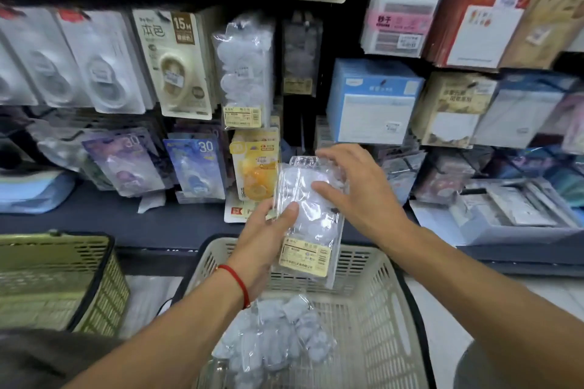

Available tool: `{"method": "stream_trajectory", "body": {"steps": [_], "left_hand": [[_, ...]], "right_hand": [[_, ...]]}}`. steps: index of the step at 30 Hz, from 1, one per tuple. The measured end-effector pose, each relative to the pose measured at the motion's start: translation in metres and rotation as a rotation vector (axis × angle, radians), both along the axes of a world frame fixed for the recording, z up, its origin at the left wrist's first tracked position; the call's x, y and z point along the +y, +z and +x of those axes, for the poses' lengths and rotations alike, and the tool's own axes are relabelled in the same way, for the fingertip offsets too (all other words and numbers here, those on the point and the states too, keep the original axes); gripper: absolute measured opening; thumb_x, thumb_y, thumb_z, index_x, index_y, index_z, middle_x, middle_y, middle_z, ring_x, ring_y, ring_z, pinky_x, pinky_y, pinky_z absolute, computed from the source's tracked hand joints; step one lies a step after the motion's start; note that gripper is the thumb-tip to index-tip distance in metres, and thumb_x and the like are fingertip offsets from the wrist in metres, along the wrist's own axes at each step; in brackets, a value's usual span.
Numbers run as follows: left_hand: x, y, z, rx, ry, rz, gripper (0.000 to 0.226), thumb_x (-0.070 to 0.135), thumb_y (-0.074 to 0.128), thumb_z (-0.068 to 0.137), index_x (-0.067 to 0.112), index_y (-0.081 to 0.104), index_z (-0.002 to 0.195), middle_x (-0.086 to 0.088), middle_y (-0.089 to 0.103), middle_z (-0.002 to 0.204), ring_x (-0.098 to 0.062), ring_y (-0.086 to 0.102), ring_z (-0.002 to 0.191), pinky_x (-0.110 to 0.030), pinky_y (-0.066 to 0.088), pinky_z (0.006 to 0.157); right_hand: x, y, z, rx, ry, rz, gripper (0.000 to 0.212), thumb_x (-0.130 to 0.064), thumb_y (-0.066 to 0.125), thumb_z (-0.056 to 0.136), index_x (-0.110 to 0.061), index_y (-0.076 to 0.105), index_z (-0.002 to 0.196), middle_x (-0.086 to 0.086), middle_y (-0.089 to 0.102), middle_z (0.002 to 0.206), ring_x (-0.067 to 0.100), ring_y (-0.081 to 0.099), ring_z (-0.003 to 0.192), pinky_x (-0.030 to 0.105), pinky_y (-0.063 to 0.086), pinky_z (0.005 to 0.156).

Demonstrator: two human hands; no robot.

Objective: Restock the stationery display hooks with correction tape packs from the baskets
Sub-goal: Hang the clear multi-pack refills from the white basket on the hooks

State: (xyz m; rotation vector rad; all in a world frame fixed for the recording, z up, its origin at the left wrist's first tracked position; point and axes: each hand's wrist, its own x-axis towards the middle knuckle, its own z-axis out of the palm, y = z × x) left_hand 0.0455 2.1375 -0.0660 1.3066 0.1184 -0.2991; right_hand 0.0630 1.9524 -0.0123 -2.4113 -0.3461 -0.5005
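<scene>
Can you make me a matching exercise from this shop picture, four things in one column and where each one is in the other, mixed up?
Things:
1. clear plastic correction tape pack with a yellow label
2. beige plastic slatted basket
3. olive green plastic basket
4. thin red string bracelet

Places:
A. on the left wrist
B. at the far left, beside the beige one
C. held between the left hand and right hand
D. directly under the arms, with loose clear packs inside

Pairs: 1-C, 2-D, 3-B, 4-A

bare forearms, a red string bracelet (237, 282) on the left wrist
</scene>
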Motion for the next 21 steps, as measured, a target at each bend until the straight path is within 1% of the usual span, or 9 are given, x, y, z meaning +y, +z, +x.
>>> {"method": "stream_trajectory", "body": {"steps": [2,4,6,8,10,12,16,19,21], "left_hand": [[-0.001,0.028,0.012,-0.078,0.034,0.022,0.026,0.035,0.067,0.1,0.03,0.065,0.125,0.0,0.081,0.107,-0.023,0.079,0.093,-0.036,0.062,0.067],[0.0,0.057,0.027,-0.155,0.081,0.035,0.02,0.034,0.067,0.101,0.03,0.065,0.12,0.0,0.081,0.103,-0.021,0.08,0.089,-0.034,0.062,0.063],[0.002,0.085,0.042,-0.218,0.121,0.028,0.017,0.032,0.067,0.1,0.027,0.065,0.116,-0.003,0.081,0.102,-0.024,0.079,0.085,-0.037,0.062,0.06],[0.005,0.107,0.053,-0.259,0.116,0.027,0.023,0.031,0.069,0.099,0.019,0.063,0.119,-0.01,0.078,0.111,-0.032,0.078,0.093,-0.05,0.064,0.072],[0.009,0.118,0.061,-0.277,0.097,0.017,0.031,0.031,0.069,0.098,0.015,0.06,0.123,-0.014,0.077,0.115,-0.039,0.076,0.099,-0.061,0.061,0.084],[0.013,0.123,0.067,-0.267,0.09,-0.021,0.032,0.032,0.066,0.099,0.013,0.06,0.124,-0.015,0.077,0.114,-0.036,0.076,0.092,-0.059,0.059,0.086],[0.023,0.128,0.081,-0.266,0.144,-0.058,0.016,0.032,0.059,0.104,0.017,0.061,0.107,-0.008,0.073,0.093,-0.027,0.072,0.075,-0.046,0.063,0.064],[0.035,0.129,0.091,-0.409,0.289,0.133,0.026,0.04,0.06,0.103,0.021,0.06,0.121,0.002,0.066,0.106,-0.021,0.065,0.098,-0.049,0.056,0.091],[0.044,0.127,0.094,-0.49,0.355,0.199,0.019,0.041,0.059,0.103,0.031,0.059,0.119,0.013,0.065,0.109,-0.002,0.062,0.102,-0.036,0.05,0.089]], "right_hand": [[0.002,0.02,0.008,-0.037,-0.095,0.037,0.061,-0.034,0.077,0.094,-0.022,0.051,0.147,-0.006,0.048,0.139,0.012,0.051,0.123,0.019,0.038,0.106],[0.005,0.037,0.014,0.035,-0.199,0.177,0.066,-0.049,0.071,0.094,-0.025,0.043,0.149,-0.007,0.047,0.143,0.011,0.054,0.122,0.031,0.045,0.106],[0.008,0.05,0.017,0.168,-0.214,0.372,0.056,-0.06,0.068,0.091,-0.027,0.056,0.134,-0.01,0.061,0.128,0.005,0.064,0.103,0.038,0.056,0.097],[0.011,0.055,0.021,0.247,-0.171,0.445,0.042,-0.06,0.068,0.091,-0.02,0.071,0.103,-0.005,0.074,0.098,0.011,0.07,0.085,0.047,0.06,0.087],[0.016,0.06,0.027,0.201,-0.136,0.475,0.046,-0.053,0.068,0.093,-0.009,0.067,0.081,0.004,0.068,0.073,0.017,0.062,0.067,0.046,0.059,0.072],[0.022,0.066,0.033,0.138,-0.14,0.493,0.048,-0.049,0.068,0.095,-0.005,0.061,0.076,-0.003,0.056,0.062,0.013,0.05,0.061,0.038,0.048,0.063],[0.034,0.074,0.046,0.12,-0.177,0.571,0.041,-0.048,0.06,0.096,-0.009,0.063,0.086,0.002,0.069,0.075,0.024,0.062,0.07,0.045,0.051,0.069],[0.039,0.079,0.053,0.066,-0.176,0.641,0.031,-0.044,0.057,0.1,-0.016,0.061,0.088,0.014,0.065,0.077,0.017,0.052,0.065,0.038,0.043,0.063],[0.042,0.085,0.061,0.052,-0.176,0.705,0.032,-0.041,0.058,0.103,-0.011,0.062,0.095,0.022,0.064,0.086,0.015,0.051,0.068,0.037,0.041,0.064]]}}
